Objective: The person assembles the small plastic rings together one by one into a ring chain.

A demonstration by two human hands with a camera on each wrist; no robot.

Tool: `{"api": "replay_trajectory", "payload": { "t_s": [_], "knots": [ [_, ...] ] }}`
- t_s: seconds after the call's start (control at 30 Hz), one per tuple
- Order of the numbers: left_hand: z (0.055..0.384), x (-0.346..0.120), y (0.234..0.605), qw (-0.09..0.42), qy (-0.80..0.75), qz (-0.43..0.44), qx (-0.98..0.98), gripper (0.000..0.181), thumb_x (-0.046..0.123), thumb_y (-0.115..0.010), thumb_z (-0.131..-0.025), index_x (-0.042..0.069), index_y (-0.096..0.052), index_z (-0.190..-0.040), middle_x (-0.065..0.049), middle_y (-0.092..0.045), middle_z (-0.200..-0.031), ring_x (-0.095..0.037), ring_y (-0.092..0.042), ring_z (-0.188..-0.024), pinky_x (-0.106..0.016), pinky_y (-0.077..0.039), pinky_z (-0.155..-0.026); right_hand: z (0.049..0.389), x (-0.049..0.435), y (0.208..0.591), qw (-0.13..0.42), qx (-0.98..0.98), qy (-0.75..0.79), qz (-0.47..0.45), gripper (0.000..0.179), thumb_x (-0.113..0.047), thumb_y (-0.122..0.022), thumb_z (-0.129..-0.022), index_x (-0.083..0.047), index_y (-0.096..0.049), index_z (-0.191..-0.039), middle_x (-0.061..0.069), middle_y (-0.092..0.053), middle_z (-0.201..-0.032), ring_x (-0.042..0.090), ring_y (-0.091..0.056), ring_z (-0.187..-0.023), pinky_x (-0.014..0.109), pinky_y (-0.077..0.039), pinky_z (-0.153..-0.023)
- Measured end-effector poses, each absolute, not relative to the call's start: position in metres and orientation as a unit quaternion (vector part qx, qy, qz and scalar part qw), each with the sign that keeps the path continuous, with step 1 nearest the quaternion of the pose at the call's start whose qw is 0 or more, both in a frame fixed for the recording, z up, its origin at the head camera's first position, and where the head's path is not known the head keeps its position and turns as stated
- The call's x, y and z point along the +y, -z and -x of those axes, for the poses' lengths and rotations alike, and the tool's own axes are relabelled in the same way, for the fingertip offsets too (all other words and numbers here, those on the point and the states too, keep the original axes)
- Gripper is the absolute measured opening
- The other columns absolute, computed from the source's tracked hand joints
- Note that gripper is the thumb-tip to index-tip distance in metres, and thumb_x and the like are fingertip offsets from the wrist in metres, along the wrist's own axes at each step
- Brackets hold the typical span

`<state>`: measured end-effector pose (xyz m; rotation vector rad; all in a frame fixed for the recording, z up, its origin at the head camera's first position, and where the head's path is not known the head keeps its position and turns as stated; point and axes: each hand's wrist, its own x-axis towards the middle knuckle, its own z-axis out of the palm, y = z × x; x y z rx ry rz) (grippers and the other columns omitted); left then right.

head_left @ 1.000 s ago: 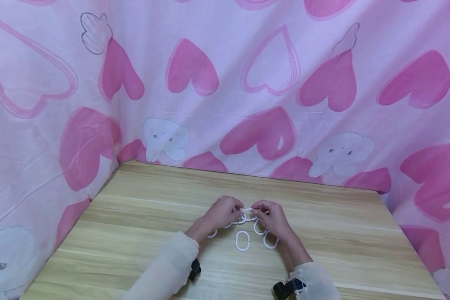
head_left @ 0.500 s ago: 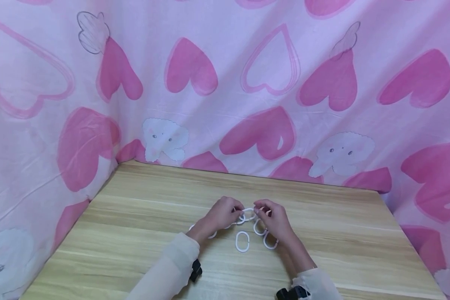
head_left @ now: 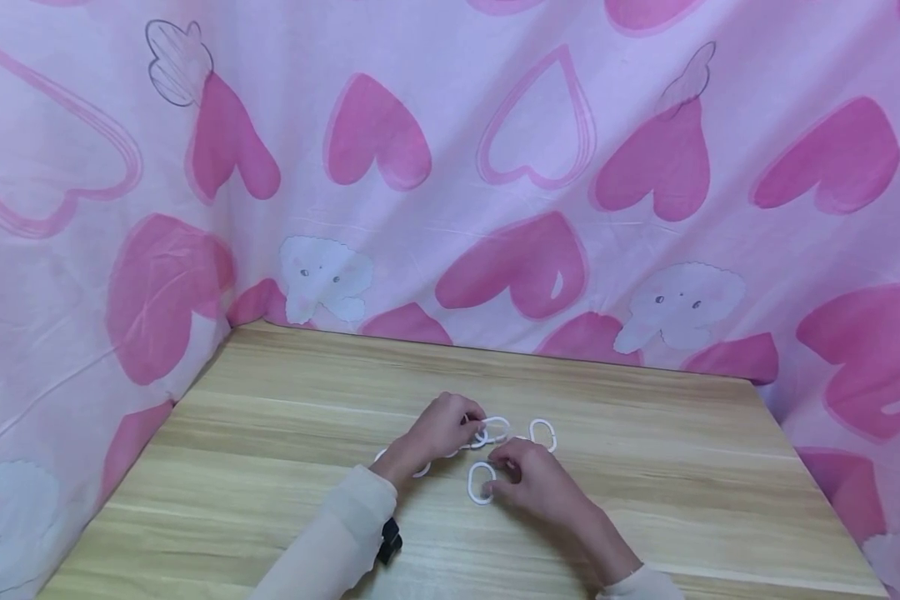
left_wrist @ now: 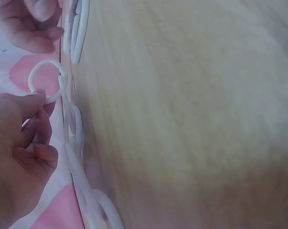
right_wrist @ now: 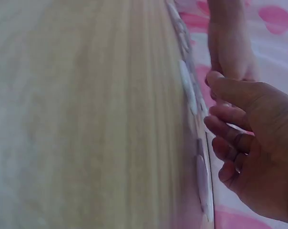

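My left hand [head_left: 442,427] pinches a white oval plastic link [left_wrist: 31,78] between thumb and fingertips. That link joins a chain of white links [left_wrist: 77,164] trailing along the tabletop, partly hidden under my left wrist in the head view. My right hand [head_left: 536,482] is bent over the table beside a loose white link [head_left: 472,485], thumb and forefinger apart. Its fingertips overlap this link's right side in the head view; whether they touch it I cannot tell. In the right wrist view nothing shows between the fingers of my right hand.
Another white link [head_left: 542,422] lies behind my right hand, with part of one more beside it. The wooden table [head_left: 307,383] ends at a pink heart-patterned cloth [head_left: 390,250] at the back and sides.
My right hand has let go of the link held up between both hands and moved down towards the loose link in front. My left hand stays in place, holding the chain's end link.
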<state>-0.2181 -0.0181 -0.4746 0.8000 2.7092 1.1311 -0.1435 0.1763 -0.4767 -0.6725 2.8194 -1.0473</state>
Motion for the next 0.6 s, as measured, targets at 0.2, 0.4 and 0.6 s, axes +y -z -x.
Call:
{"api": "replay_trajectory", "payload": {
  "t_s": [0.2, 0.4, 0.6],
  "knots": [
    [0.2170, -0.0169, 0.4717, 0.059, -0.369, -0.255, 0.892, 0.011, 0.010, -0.069, -0.094, 0.008, -0.080, -0.099, -0.002, -0.077, -0.087, -0.004, -0.061, -0.075, -0.017, -0.051, -0.071, 0.1404, 0.1685, 0.4783, 0.017, 0.941, 0.238, 0.240, 0.050, -0.040, -0.091, -0.070, -0.015, -0.074, -0.109, -0.008, -0.063, -0.102, 0.006, -0.057, -0.092, 0.029, -0.052, -0.084],
    [0.2160, -0.0161, 0.4710, 0.054, -0.363, -0.262, 0.893, 0.011, 0.009, -0.069, -0.093, 0.009, -0.080, -0.097, -0.002, -0.076, -0.085, -0.004, -0.060, -0.074, -0.018, -0.050, -0.071, 0.1428, 0.1662, 0.4758, 0.031, 0.939, 0.221, 0.260, 0.051, -0.038, -0.094, -0.065, -0.015, -0.070, -0.103, -0.008, -0.058, -0.096, 0.004, -0.050, -0.084, 0.025, -0.048, -0.077],
    [0.2163, -0.0165, 0.4709, 0.056, -0.362, -0.259, 0.894, 0.011, 0.008, -0.068, -0.094, 0.008, -0.079, -0.098, -0.001, -0.075, -0.083, -0.004, -0.058, -0.074, -0.018, -0.049, -0.070, 0.1442, 0.1655, 0.4718, 0.070, 0.929, 0.249, 0.264, 0.050, -0.031, -0.095, -0.063, -0.016, -0.063, -0.098, -0.008, -0.060, -0.089, 0.004, -0.049, -0.082, 0.023, -0.045, -0.073]
  ]
}}
